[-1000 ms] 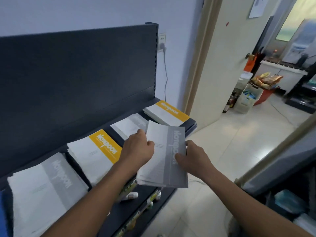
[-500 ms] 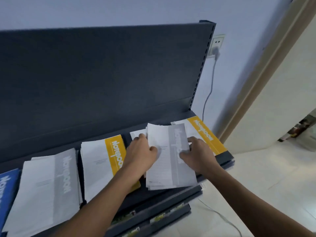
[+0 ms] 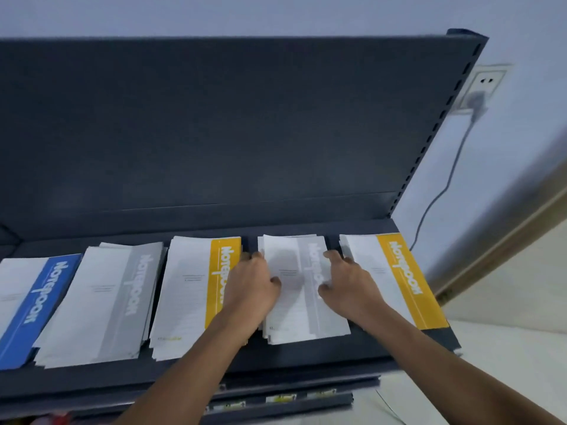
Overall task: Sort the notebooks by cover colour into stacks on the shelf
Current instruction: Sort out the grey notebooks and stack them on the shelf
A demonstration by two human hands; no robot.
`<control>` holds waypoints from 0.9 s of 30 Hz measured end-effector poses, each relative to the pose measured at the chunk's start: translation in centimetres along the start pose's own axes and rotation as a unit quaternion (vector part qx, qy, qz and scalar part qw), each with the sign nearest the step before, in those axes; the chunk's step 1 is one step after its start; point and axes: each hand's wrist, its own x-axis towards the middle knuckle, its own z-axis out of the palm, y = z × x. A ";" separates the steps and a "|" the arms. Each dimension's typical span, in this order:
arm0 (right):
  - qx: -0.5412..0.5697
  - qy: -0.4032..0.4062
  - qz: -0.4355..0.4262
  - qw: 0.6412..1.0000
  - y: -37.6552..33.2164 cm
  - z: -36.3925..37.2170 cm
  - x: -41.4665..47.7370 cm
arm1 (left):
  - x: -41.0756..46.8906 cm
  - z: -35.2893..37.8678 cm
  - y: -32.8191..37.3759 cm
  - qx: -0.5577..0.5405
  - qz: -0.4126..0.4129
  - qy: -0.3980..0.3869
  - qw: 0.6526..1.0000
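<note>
A stack of grey-banded notebooks (image 3: 299,311) lies on the dark shelf (image 3: 306,357), between two yellow-banded stacks. My left hand (image 3: 251,286) grips its left edge and my right hand (image 3: 346,280) grips its right edge, thumbs lying on the top cover. A yellow stack (image 3: 190,289) is just left of my left hand and another yellow stack (image 3: 395,277) is under and beside my right hand. Further left lie a second grey stack (image 3: 101,299) and a blue stack (image 3: 27,308).
The shelf's dark back panel (image 3: 214,133) rises right behind the stacks. A wall socket with a plug and cable (image 3: 478,96) sits to the right of the shelf. Lower shelf edges with price labels (image 3: 276,400) show below.
The grey stack came down from in front of the shelf onto the shelf between the yellow stacks, with both hands still at its sides. My view swung left, toward the shelf.
</note>
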 end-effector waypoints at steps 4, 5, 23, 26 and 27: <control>-0.025 -0.001 -0.020 0.999 0.3 -0.4 0.6 | -0.4 0.4 0.1 0.013 -0.008 0.007 1.000; -0.027 0.003 -0.023 0.999 0.3 -0.6 0.7 | -0.4 0.4 0.1 0.011 -0.010 0.010 1.000; -0.067 0.029 -0.226 0.971 -6.1 -0.7 0.5 | -3.9 -5.8 -5.4 -0.009 0.006 0.095 0.995; -0.053 0.017 -0.278 0.959 -9.9 0.1 -0.1 | -5.3 -7.7 -8.0 -0.014 -0.020 0.105 0.994; -0.055 0.013 -0.294 0.954 -11.3 0.5 -0.3 | -5.8 -8.4 -8.9 -0.016 -0.027 0.109 0.994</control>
